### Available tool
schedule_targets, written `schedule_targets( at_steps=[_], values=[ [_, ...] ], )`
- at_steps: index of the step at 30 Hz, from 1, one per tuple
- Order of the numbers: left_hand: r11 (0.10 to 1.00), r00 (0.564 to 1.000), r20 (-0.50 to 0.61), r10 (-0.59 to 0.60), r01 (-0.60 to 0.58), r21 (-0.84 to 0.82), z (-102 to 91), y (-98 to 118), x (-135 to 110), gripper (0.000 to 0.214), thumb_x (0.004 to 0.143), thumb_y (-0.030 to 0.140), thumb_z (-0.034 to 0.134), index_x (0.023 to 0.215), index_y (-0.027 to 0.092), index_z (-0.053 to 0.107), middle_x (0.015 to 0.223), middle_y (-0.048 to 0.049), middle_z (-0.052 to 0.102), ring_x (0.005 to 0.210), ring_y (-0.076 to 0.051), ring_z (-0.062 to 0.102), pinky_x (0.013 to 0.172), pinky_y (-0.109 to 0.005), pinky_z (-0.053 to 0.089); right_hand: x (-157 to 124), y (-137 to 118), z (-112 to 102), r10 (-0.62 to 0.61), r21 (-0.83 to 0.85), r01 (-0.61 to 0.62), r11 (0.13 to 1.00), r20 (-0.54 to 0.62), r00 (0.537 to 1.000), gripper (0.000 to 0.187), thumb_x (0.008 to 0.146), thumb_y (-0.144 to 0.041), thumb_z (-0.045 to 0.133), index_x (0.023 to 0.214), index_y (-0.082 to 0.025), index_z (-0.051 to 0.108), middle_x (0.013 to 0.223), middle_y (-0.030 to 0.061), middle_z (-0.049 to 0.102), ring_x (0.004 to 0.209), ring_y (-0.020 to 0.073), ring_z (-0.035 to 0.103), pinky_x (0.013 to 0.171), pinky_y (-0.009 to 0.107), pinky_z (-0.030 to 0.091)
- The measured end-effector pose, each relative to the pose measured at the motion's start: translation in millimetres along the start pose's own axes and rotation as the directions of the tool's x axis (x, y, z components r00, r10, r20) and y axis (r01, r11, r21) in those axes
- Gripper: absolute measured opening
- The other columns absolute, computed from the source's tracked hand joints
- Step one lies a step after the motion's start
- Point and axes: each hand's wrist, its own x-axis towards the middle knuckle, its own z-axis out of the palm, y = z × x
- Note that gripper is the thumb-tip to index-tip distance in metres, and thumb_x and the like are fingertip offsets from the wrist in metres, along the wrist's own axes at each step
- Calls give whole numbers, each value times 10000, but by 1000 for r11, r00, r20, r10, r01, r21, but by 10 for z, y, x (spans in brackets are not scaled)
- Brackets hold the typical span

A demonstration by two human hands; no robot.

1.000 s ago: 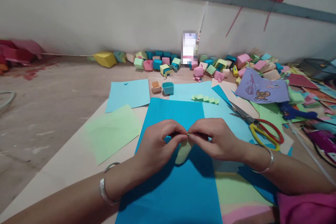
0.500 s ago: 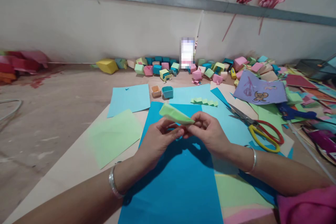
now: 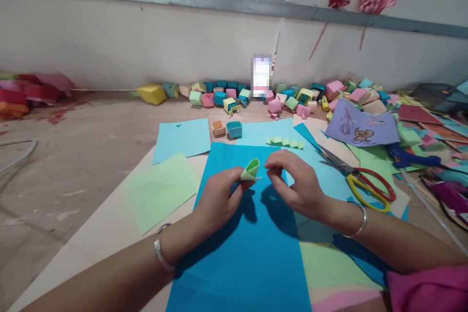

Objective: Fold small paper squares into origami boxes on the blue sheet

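Note:
My left hand [image 3: 224, 195] is closed, pinching a folded piece of light green paper [image 3: 250, 170] between thumb and fingers. The piece bends into a small loop whose opening faces up. Just right of it, my right hand [image 3: 292, 180] hovers with curved fingers, touching nothing that I can see. Both hands are above a dark blue sheet [image 3: 237, 253]. Beyond them stand a small peach paper box [image 3: 218, 128] and a teal paper box [image 3: 234, 129]. A zigzag-folded green strip [image 3: 285, 143] lies on light blue paper.
Scissors [image 3: 360, 185] with red and yellow handles lie right of my right hand, near a blue glue gun [image 3: 413, 157]. Green paper [image 3: 163, 192] and light blue paper [image 3: 183, 140] lie left. Several small paper boxes [image 3: 220, 98] line the wall beside a phone [image 3: 261, 75].
My right hand has let go of the green paper and moved slightly right. The paper, flatter and stretched between both hands before, is now bent into a loop in my left hand.

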Motion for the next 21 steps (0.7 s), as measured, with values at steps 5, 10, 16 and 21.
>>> schedule_targets(
  at_steps=[5,10,16,21],
  values=[
    [995,993,112,27,-38,98,19,-31,-33,173,903,239,483,811,177,616,718,-22,666,628,-165,625,565,-255,446,121,-69,-189,-232,-22,233,972,39,972,227,878,-94,529,1069,-191,602,1008,103,653,958,184,615,837,337,522],
    [994,987,161,-7,-10,109,-2,-9,-30,186,888,234,463,795,183,616,723,-22,659,656,-162,601,594,-259,424,130,-52,-194,-224,12,224,975,82,971,124,877,-118,551,966,-189,600,929,87,680,896,175,635,802,317,533],
    [994,990,121,-78,86,-67,-43,26,-4,156,859,264,542,868,174,670,795,-34,670,734,-163,595,667,-269,446,165,-24,-269,-118,-3,119,993,142,983,26,889,-178,589,866,-189,593,851,56,696,809,151,646,745,269,509],
    [938,950,217,-222,269,-218,-75,67,7,160,862,253,552,824,185,692,726,6,711,636,-129,614,621,-241,449,171,-61,-324,-18,-55,26,998,132,991,68,848,-146,604,785,-173,601,812,45,704,745,140,647,679,237,482]
  ],
)
